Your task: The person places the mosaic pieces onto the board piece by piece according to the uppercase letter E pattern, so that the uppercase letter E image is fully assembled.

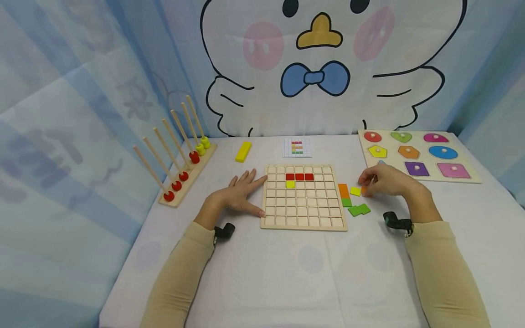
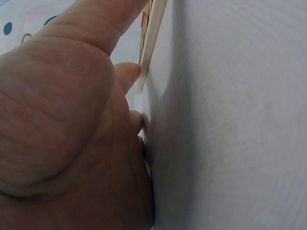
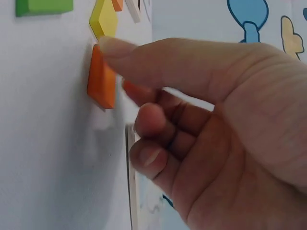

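A wooden grid board (image 1: 303,223) lies in the middle of the table with three red tiles (image 1: 300,176) in a row and one yellow tile (image 1: 290,184) below the leftmost. At the board's left edge, my left hand (image 1: 239,193) rests with fingers spread, thumb and index finger touching its frame. Right of the board, my right hand (image 1: 383,180) has its fingers curled, with thumb and index fingertips at an orange tile (image 3: 100,79). The thumb overlaps the tile's upper end in the right wrist view. Just beyond it lies a loose yellow tile (image 1: 355,191).
Green tiles (image 1: 359,210) and another orange tile (image 1: 343,190) lie beside the board's right edge. A pattern card (image 1: 297,148) and a yellow block (image 1: 243,151) are behind it. A peg stand (image 1: 201,166) with beads stands left; a shape puzzle (image 1: 471,177) lies back right.
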`<state>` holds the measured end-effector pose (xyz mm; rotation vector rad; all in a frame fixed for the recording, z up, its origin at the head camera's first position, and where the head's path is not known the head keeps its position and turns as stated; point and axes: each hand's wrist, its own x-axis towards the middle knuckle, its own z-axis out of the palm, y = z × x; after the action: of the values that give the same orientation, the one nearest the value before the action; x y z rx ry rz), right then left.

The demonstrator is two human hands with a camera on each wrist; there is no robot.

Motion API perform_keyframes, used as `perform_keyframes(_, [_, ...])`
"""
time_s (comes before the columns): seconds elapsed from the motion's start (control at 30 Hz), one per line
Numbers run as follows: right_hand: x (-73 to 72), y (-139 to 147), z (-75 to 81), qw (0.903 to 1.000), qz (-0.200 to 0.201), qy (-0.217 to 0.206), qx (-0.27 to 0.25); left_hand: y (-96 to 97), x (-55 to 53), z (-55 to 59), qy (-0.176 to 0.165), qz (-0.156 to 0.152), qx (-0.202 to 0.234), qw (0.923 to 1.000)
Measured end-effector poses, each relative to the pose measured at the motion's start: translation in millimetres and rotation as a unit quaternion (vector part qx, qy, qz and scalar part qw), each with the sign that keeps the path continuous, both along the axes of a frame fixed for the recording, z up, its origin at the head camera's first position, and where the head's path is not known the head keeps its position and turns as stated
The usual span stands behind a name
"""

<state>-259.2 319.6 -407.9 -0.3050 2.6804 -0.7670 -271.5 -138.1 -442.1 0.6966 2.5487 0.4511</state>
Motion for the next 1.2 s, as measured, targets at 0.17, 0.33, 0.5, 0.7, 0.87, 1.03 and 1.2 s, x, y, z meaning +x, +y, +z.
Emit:
perform_keyframes(0.17, [0.0,0,-0.7,0.9997,0.014,-0.001,0.019,0.1,-0.2,0.2,-0.001,0.000,-0.001,1.0000])
perform_keyframes(0.33, [-0.1,1,-1.8,0.9996,0.020,-0.013,0.014,0.2,-0.2,0.3,-0.004,0.001,0.002,1.0000])
perform_keyframes(0.5, [-1.5,1,-0.8,0.9996,0.015,-0.023,-0.002,0.2,-0.3,1.1,-0.005,0.002,-0.004,1.0000])
perform_keyframes(0.7, [-3.3,3,-0.5,0.9988,0.011,-0.041,-0.024,0.1,-0.4,1.8,-0.006,0.003,-0.004,1.0000])
perform_keyframes(0.87, [-1.6,-1,0.8,0.9965,-0.004,-0.027,-0.078,-0.1,-0.4,1.6,-0.008,0.002,-0.003,1.0000])
perform_keyframes(1.03, [-0.4,-16,5.8,0.9867,0.000,0.025,-0.160,0.3,-0.2,1.8,-0.007,0.001,-0.003,1.0000])
perform_keyframes(1.2, [-2.7,-37,7.3,0.9775,0.007,0.054,-0.204,0.7,0.0,2.5,-0.010,0.003,-0.003,0.9999])
